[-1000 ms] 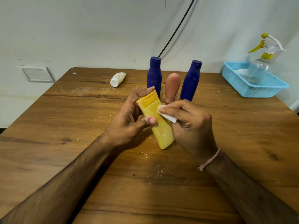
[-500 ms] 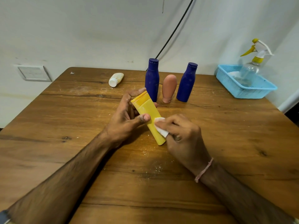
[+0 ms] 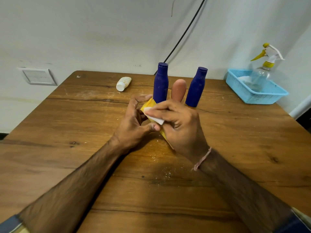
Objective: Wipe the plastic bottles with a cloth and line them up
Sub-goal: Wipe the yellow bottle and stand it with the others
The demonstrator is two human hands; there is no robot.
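A yellow plastic bottle is tilted over the middle of the wooden table, mostly hidden by my hands. My left hand grips it from the left, thumb underneath. My right hand presses a small white cloth against the bottle's upper end. Behind them stand two dark blue bottles with a pinkish-brown bottle between them, in a row. A small white bottle lies on its side at the far left.
A light blue plastic basket sits at the far right corner with a clear spray bottle in it. White dust specks lie on the wood under my hands. A black cable runs down the wall behind the row.
My right hand with the cloth has slid up the yellow bottle from its lower part to its upper end. My left hand keeps its grip.
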